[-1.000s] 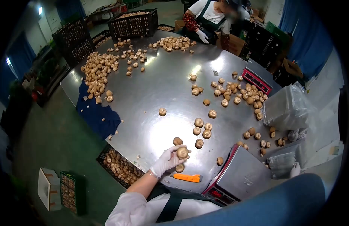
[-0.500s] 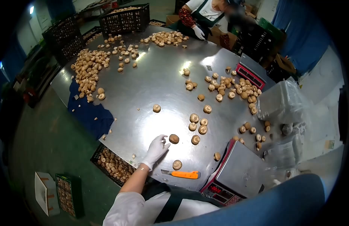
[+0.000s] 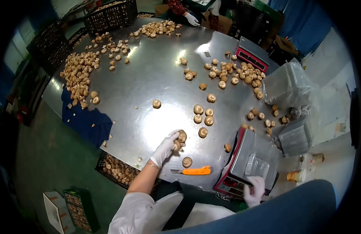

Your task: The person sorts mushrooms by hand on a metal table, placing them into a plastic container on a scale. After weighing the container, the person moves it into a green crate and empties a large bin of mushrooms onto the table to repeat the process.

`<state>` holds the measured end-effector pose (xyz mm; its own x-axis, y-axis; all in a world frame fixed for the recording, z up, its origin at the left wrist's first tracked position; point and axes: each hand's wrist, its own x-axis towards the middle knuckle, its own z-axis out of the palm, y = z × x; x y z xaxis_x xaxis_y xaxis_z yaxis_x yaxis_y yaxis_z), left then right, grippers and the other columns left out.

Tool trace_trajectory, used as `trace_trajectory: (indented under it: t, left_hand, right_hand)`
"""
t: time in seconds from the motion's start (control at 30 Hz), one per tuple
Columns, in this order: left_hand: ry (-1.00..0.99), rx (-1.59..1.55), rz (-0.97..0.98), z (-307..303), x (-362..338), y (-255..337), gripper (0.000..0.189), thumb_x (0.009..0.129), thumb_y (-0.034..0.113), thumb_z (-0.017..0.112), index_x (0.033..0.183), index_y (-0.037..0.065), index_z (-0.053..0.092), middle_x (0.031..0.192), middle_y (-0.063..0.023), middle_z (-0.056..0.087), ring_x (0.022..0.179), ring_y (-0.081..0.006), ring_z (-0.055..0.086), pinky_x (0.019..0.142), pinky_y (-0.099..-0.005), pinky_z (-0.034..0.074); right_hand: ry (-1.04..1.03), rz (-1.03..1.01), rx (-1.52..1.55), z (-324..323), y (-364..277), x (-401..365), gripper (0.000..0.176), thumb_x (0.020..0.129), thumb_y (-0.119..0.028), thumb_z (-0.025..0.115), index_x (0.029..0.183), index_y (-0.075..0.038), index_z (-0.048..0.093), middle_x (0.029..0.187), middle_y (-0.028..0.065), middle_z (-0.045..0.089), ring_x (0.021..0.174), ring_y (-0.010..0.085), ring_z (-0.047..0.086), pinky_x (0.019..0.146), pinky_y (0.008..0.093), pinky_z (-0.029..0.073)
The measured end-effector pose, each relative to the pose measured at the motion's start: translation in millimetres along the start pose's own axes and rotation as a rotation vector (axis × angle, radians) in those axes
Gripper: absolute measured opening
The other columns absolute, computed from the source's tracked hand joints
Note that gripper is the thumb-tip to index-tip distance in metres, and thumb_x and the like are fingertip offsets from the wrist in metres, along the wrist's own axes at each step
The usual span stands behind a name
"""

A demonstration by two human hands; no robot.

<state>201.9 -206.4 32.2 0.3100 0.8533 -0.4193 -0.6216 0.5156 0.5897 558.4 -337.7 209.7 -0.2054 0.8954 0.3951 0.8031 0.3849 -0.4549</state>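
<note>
My left hand (image 3: 164, 150), in a white glove, is closed around two brown-capped mushrooms (image 3: 182, 136) just above the steel table (image 3: 137, 136). Beside the front edge of the near scale (image 3: 246, 156) is my right hand (image 3: 255, 192), also gloved; its fingers look apart, with nothing visible between them. On that scale's plate lies a clear plastic tray (image 3: 257, 165). Close to my left hand, a single mushroom (image 3: 187, 162) sits above an orange utility knife (image 3: 193, 171) with its blade out. Several mushrooms (image 3: 203, 114) stand in a loose group farther up.
Mushroom heaps lie at the left (image 3: 78, 76) and right (image 3: 248, 72). A second scale (image 3: 251, 58) and bagged plastic trays (image 3: 285, 84) line the right side. A blue cloth (image 3: 85, 117) hangs over the left edge. A co-worker's gloved hand (image 3: 192, 19) rests at the far edge.
My left hand has taken hold of the mushroom that lay beside its fingers. A clear tray now lies on the near scale, and my right hand has come into view beside it. The view has shifted.
</note>
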Motion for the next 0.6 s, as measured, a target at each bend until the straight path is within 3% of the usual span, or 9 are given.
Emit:
trace_trajectory:
  t: [0.03,0.13,0.23,0.33,0.4,0.47,0.53,0.57,0.6]
  left_hand:
    - [0.047,-0.035,-0.018,12.2,-14.2,7.0,0.039,0.097,0.025,0.042,0.131,0.005,0.041,0.105,-0.0165,0.055,0.087,-0.0289,0.064,0.061,-0.0366,0.057]
    - [0.032,-0.169,-0.097,28.5,-41.4,21.4,0.042,0.097,0.025,0.044,0.131,0.002,0.039,0.109,-0.0191,0.054,0.090,-0.0306,0.063,0.064,-0.0390,0.058]
    - [0.009,-0.262,-0.174,25.4,-55.6,29.6,0.043,0.096,0.025,0.044,0.131,0.000,0.039,0.116,-0.0227,0.052,0.101,-0.0357,0.060,0.067,-0.0396,0.058]
    - [-0.024,-0.359,-0.221,10.5,-64.3,28.7,0.042,0.096,0.024,0.043,0.130,0.000,0.040,0.119,-0.0238,0.052,0.107,-0.0388,0.057,0.066,-0.0382,0.059]
    - [-0.037,-0.404,-0.220,4.5,-65.7,28.9,0.040,0.096,0.024,0.041,0.128,0.000,0.041,0.119,-0.0235,0.053,0.110,-0.0409,0.055,0.064,-0.0368,0.059]
    - [0.010,-0.374,-0.228,-2.1,-64.0,29.6,0.037,0.097,0.023,0.040,0.126,0.001,0.043,0.113,-0.0204,0.056,0.106,-0.0369,0.058,0.061,-0.0349,0.058]
    - [0.062,0.079,-0.034,-11.8,-62.1,26.2,0.034,0.096,0.021,0.041,0.124,0.002,0.045,0.108,-0.0172,0.057,0.100,-0.0308,0.062,0.058,-0.0316,0.056]
    - [0.134,0.184,-0.062,0.5,-68.9,37.9,0.030,0.096,0.019,0.042,0.121,0.004,0.049,0.103,-0.0138,0.058,0.092,-0.0255,0.063,0.058,-0.0305,0.056]
    - [0.128,0.183,-0.067,2.7,-67.5,40.6,0.030,0.096,0.019,0.042,0.121,0.004,0.049,0.103,-0.0138,0.058,0.092,-0.0255,0.063,0.058,-0.0305,0.056]
  right_hand:
    - [-0.055,-0.039,0.084,19.6,-13.2,13.2,0.029,0.064,0.001,0.064,0.092,-0.003,0.062,0.088,0.0114,0.060,0.083,0.0311,0.056,0.077,0.0399,0.044]
    - [-0.176,-0.164,0.310,98.9,-34.9,38.2,0.022,0.070,-0.001,0.066,0.091,-0.005,0.064,0.084,0.0091,0.063,0.076,0.0291,0.059,0.070,0.0368,0.046]
    - [-0.309,-0.213,0.332,159.5,-55.6,51.5,0.021,0.073,-0.008,0.066,0.095,-0.007,0.063,0.091,0.0091,0.062,0.082,0.0290,0.058,0.073,0.0377,0.047]
    - [-0.393,-0.256,0.245,202.9,-60.0,50.8,0.022,0.076,-0.014,0.065,0.096,-0.008,0.063,0.097,0.0092,0.059,0.089,0.0274,0.056,0.076,0.0380,0.047]
    - [-0.575,-0.270,-0.036,219.4,-53.4,47.4,0.022,0.076,-0.018,0.065,0.096,-0.009,0.061,0.103,0.0089,0.057,0.095,0.0257,0.053,0.078,0.0377,0.047]
    - [-0.554,-0.211,0.039,234.2,-35.9,49.0,0.017,0.075,-0.012,0.062,0.092,-0.007,0.061,0.097,0.0105,0.058,0.091,0.0279,0.055,0.079,0.0374,0.047]
    - [-0.449,0.179,0.524,247.9,-11.9,51.6,0.014,0.076,-0.004,0.056,0.089,-0.006,0.060,0.090,0.0125,0.059,0.086,0.0289,0.057,0.078,0.0366,0.047]
    - [-0.339,0.351,0.625,253.2,-4.8,55.9,0.014,0.077,0.000,0.050,0.087,-0.004,0.059,0.083,0.0144,0.058,0.083,0.0285,0.058,0.076,0.0354,0.047]
    - [-0.294,0.394,0.683,252.1,9.0,61.6,0.012,0.078,-0.002,0.051,0.088,-0.004,0.058,0.079,0.0142,0.058,0.083,0.0266,0.059,0.077,0.0337,0.046]
